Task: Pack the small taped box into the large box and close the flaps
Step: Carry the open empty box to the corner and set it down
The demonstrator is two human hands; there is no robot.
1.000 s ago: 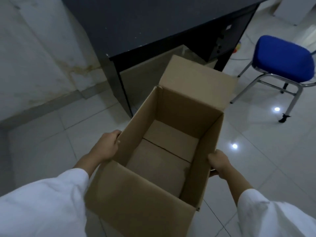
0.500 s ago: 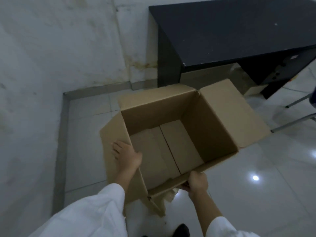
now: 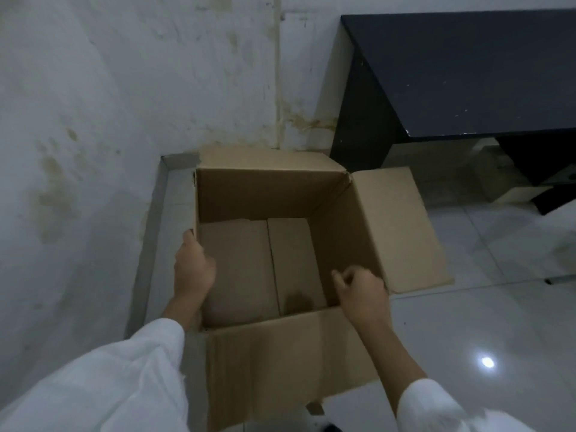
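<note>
The large cardboard box stands open on the floor in the corner of the room. Inside it I see only its two bottom flaps. Its right flap lies spread outward, its far flap leans back toward the wall, and its near flap hangs down toward me. My left hand grips the rim of the left wall. Over the near end of the right wall's rim, my right hand has its fingers curled. The small taped box is not in view.
A stained white wall runs close along the box's left and far sides. A black desk stands at the upper right, with a pale object under it. Glossy tiled floor stretches to the right. A dark shoe tip shows at the bottom edge.
I have turned left with the box and set it down in the corner by the wall. The blue chair has left the view. Both hands have shifted along the box's rims.
</note>
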